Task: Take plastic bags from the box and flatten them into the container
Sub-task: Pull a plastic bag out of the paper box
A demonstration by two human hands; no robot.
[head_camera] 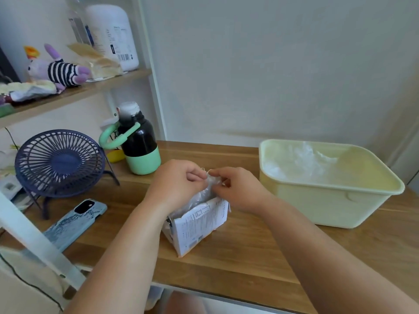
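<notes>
On the wooden table (238, 264) stands a small white printed cardboard box (199, 225), near the middle. A crumpled clear plastic bag (200, 197) rises out of its open top, and both hands pinch the bag's upper end: the left hand (176, 180) from the left, the right hand (240, 189) from the right (fingertips almost meeting). Further right sits a pale yellow rectangular plastic container (317, 205) with more clear plastic bags (303, 159) inside. A dark blue desk fan (59, 164) stands far left.
</notes>
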